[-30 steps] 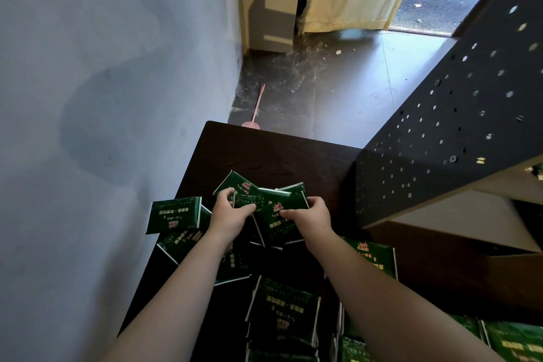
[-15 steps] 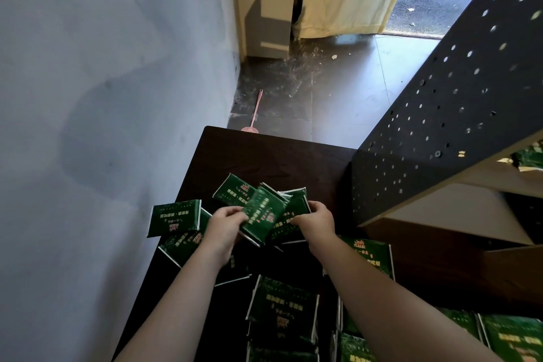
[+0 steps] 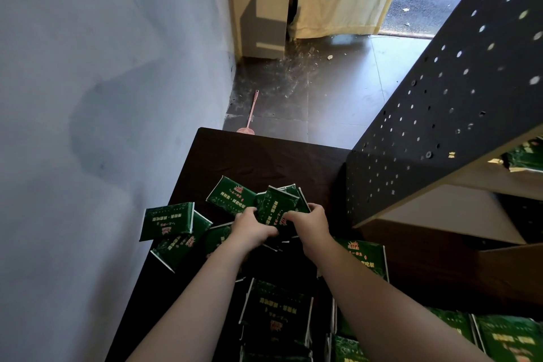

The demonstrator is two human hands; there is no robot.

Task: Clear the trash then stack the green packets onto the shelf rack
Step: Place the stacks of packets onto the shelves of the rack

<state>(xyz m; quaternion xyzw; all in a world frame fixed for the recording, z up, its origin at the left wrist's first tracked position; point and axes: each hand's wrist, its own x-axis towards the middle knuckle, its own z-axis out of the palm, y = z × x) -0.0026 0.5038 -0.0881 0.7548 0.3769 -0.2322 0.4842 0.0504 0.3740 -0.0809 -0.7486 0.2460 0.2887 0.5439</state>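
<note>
Gripping small bunch of green packets [image 3: 276, 207] — left hand [image 3: 253, 229] and right hand [image 3: 312, 226] both curled round it, above dark table [image 3: 264, 156]. At 9 o'clock of hands, loose packets [image 3: 167, 220]; at 2 o'clock, shelf rack [image 3: 440, 114].

Both forearms [image 3: 367, 288] are bare as far as I can see; the left hand [image 3: 252, 229] and right hand [image 3: 311, 228] are bare too.
</note>
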